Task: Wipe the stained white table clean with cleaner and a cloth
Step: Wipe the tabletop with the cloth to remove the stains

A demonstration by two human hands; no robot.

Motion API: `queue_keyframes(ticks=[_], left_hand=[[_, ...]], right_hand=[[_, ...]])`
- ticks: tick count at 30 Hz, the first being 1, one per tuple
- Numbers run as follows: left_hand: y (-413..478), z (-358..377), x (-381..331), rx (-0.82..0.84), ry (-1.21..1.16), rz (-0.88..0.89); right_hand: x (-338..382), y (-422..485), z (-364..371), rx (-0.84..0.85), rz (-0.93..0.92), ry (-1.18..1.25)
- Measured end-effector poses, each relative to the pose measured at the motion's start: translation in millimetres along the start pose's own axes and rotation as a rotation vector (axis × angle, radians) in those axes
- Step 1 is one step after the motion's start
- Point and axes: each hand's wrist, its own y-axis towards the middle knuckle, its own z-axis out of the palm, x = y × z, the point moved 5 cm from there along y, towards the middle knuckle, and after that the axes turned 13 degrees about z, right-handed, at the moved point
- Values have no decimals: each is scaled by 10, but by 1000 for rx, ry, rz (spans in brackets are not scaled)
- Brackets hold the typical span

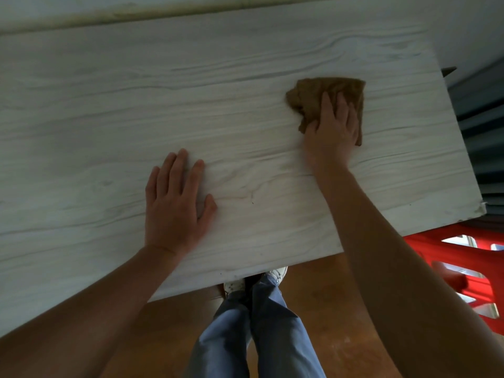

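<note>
The right hand [331,129] lies flat on a crumpled brown cloth [308,94], fingers stretched out over it and palm bearing down, pressing rather than gripping. That spreads the weight across the fabric so that more of it rubs the white wood-grain desk [109,105]. The cloth bunches out ahead of the fingertips and to the thumb side, and a strip of it shows past the little finger. It sits far out on the right arm's reach, near the desk's right edge.

The left hand [174,203] is released and holds nothing. It rests palm down with fingers loosely spread on bare desk, nearer the body and well apart from the cloth. It looks like a brace, taking the lean of the body while the other arm reaches out.

Between the two hands a faint reddish line and a few dark specks mark the surface, so that patch probably needs a pass. No cleaner bottle is in view.

Below the near edge are blue jeans [272,323] and white shoes [278,272] on a brown floor [341,309]. A red plastic stool [450,257] stands outside the right forearm.
</note>
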Motion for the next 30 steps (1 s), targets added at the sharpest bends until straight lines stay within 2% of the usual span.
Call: queue_keyframes(ticks=[11, 15, 22, 25, 30], left_hand=[[7, -19, -23, 87, -46, -35], [15, -33, -50, 75, -66, -60], [-8, 2, -39, 32, -50, -60], [-4, 10, -65, 18, -17, -46], [16, -38, -300, 12, 20, -56]], right_hand=[[-214, -1939, 345, 127, -462, 22], [-542, -1711, 185, 145, -452, 31], [-1563, -405, -366, 60, -160, -9], [-1738, -278, -463, 78, -198, -1], [-1966, -558, -485, 104, -352, 15]])
